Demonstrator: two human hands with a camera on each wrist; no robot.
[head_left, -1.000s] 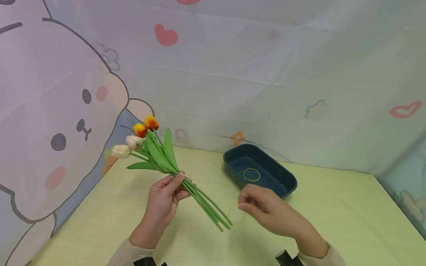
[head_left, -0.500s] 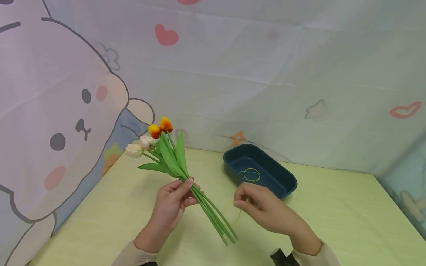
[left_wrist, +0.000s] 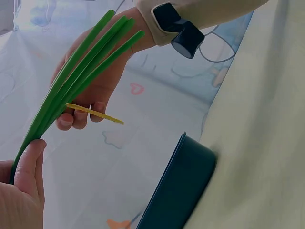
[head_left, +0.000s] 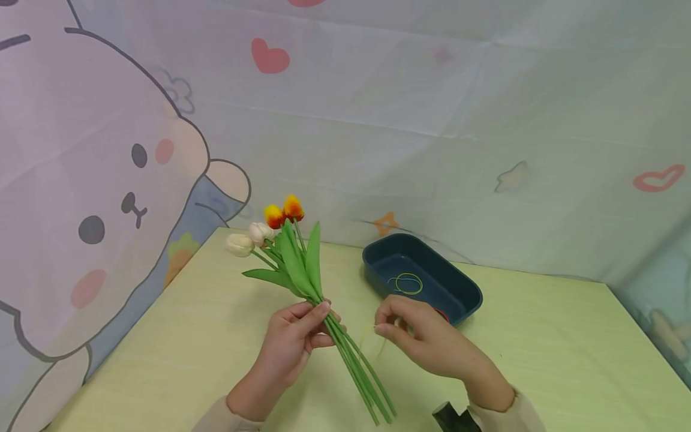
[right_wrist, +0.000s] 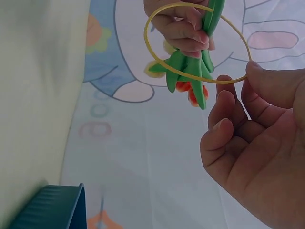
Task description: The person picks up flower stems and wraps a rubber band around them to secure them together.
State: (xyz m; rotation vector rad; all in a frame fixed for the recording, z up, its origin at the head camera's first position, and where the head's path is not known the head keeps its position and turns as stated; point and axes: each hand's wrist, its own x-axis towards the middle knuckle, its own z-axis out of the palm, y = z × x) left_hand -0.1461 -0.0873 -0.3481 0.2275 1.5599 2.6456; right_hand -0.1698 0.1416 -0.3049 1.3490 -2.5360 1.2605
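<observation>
My left hand (head_left: 297, 336) grips a bunch of artificial tulips by the green stems (head_left: 345, 357), thumb across them just below the leaves. The blooms point away to the upper left, orange-yellow tulips (head_left: 293, 207) above cream-white tulips (head_left: 239, 244). The bare stem ends fan out toward the front. Right of the stems, my right hand (head_left: 432, 339) pinches a thin yellow rubber band (right_wrist: 146, 36) between thumb and index finger. The band hangs as a wide loop and overlaps the stems in the right wrist view; in the left wrist view it shows edge-on, its far end at the stems.
A dark blue tray (head_left: 385, 255) stands behind my right hand on the pale yellow-green table (head_left: 567, 360). Inside lie thin yellow and blue bands (head_left: 421, 285) and a red item (head_left: 442, 313), partly hidden by the hand. A printed cloth (head_left: 345, 120) hangs along the back.
My left hand has carried the tulips right and toward the front, nearer the right hand. The right hand has shifted slightly left with the rubber band, which now overlaps the stems.
</observation>
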